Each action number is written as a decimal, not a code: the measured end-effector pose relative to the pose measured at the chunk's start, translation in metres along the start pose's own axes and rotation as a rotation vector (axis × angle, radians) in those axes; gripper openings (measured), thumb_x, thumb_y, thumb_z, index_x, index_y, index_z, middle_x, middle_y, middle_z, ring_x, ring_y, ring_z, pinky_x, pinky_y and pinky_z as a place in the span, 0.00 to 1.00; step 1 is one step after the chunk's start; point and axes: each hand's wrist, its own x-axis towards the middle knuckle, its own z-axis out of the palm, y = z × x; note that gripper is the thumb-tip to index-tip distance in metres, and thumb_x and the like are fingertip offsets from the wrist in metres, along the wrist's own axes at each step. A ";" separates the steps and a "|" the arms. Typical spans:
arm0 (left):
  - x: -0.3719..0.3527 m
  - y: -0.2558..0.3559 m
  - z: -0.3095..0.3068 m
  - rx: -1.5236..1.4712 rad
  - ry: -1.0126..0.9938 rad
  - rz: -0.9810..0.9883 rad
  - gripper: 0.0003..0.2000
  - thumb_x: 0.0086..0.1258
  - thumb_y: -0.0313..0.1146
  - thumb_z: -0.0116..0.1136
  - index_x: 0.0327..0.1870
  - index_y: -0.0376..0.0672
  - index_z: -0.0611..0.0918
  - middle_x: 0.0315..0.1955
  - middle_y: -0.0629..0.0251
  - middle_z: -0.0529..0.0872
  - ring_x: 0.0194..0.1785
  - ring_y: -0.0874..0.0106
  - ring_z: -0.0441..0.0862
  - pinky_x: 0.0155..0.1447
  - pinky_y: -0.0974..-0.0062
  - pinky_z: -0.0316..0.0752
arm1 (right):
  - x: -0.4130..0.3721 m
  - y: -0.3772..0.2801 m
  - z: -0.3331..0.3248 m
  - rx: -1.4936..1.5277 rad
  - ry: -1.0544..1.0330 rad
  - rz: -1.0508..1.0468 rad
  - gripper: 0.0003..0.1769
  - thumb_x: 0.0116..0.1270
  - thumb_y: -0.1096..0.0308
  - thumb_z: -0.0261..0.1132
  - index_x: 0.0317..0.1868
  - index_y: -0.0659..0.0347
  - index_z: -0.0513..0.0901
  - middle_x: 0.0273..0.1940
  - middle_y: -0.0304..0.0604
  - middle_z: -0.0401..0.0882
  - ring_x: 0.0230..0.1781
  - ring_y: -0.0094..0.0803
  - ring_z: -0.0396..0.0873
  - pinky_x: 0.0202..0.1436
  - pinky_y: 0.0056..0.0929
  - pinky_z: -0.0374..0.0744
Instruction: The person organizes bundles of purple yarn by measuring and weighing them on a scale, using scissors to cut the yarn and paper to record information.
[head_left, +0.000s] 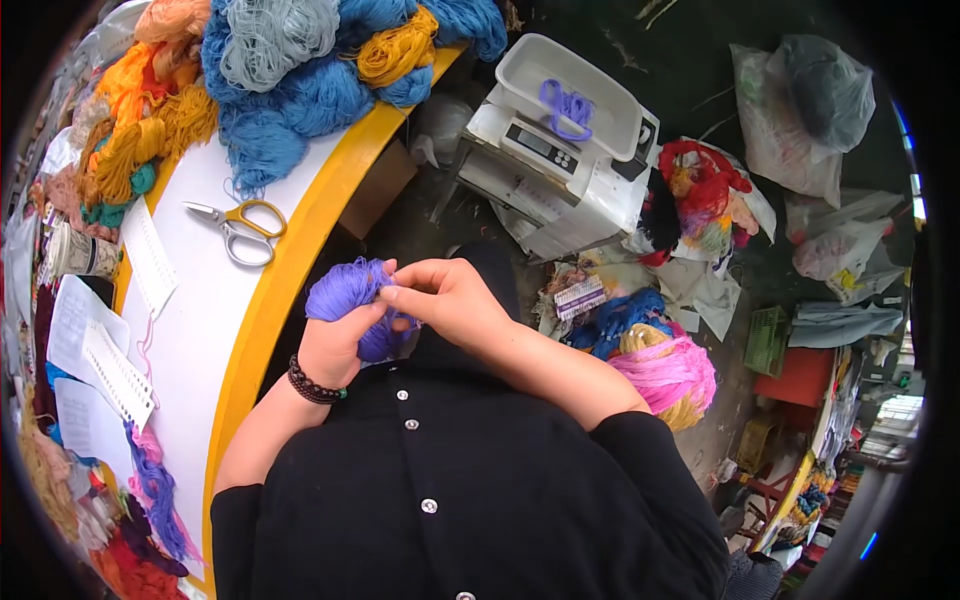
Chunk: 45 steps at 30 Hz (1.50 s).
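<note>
Partly hidden by the gripping left hand (338, 345), the purple yarn (345, 292) bunches loosely; the right hand (445, 298) pinches its edge, strands indistinct

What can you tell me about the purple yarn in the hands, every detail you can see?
The purple yarn is a rounded, bulky bunch of many fine, soft-looking strands, violet-blue and slightly fuzzy on top. It is held up in front of the black shirt, beside the table's yellow edge. The left hand grips it, thumb across its middle; the right hand pinches at its side. The fingers hide any tie.
</note>
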 end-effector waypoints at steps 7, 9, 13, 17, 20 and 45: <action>-0.002 -0.003 0.006 0.006 0.051 0.040 0.18 0.65 0.23 0.54 0.57 0.34 0.76 0.45 0.61 0.82 0.44 0.73 0.82 0.52 0.74 0.76 | 0.003 0.008 0.004 -0.086 0.037 0.040 0.10 0.64 0.66 0.66 0.34 0.67 0.83 0.26 0.35 0.81 0.25 0.17 0.76 0.29 0.17 0.73; -0.002 -0.002 0.002 -0.054 0.031 0.009 0.16 0.66 0.23 0.53 0.55 0.34 0.77 0.44 0.61 0.82 0.43 0.72 0.82 0.51 0.74 0.76 | 0.003 0.010 0.003 -0.002 0.010 -0.027 0.09 0.65 0.68 0.65 0.35 0.68 0.82 0.28 0.35 0.81 0.25 0.17 0.77 0.30 0.18 0.74; 0.000 -0.003 -0.006 -0.138 -0.050 -0.027 0.11 0.66 0.24 0.52 0.48 0.34 0.78 0.38 0.60 0.83 0.39 0.71 0.82 0.48 0.73 0.77 | -0.003 -0.001 0.003 -0.063 0.040 -0.030 0.08 0.66 0.70 0.63 0.35 0.68 0.82 0.28 0.36 0.81 0.26 0.19 0.78 0.32 0.20 0.76; 0.001 -0.004 -0.003 -0.115 -0.052 -0.023 0.09 0.67 0.26 0.55 0.46 0.35 0.78 0.36 0.61 0.83 0.37 0.71 0.82 0.46 0.73 0.78 | -0.006 -0.011 0.003 -0.249 0.056 -0.054 0.08 0.65 0.71 0.64 0.32 0.69 0.81 0.27 0.39 0.81 0.27 0.21 0.79 0.33 0.22 0.77; 0.000 -0.004 0.001 -0.041 0.028 0.019 0.08 0.67 0.27 0.60 0.44 0.37 0.80 0.34 0.64 0.84 0.36 0.74 0.82 0.43 0.76 0.78 | -0.004 -0.004 0.002 -0.579 0.124 -0.209 0.07 0.62 0.71 0.65 0.30 0.68 0.81 0.26 0.43 0.82 0.27 0.28 0.81 0.33 0.26 0.77; 0.016 -0.106 -0.165 -0.574 0.427 -0.374 0.09 0.74 0.31 0.47 0.29 0.48 0.70 0.13 0.80 0.61 0.17 0.81 0.61 0.51 0.71 0.72 | -0.094 -0.283 -0.059 -1.298 0.393 -0.702 0.10 0.68 0.65 0.57 0.38 0.62 0.80 0.27 0.33 0.75 0.25 0.18 0.69 0.28 0.19 0.65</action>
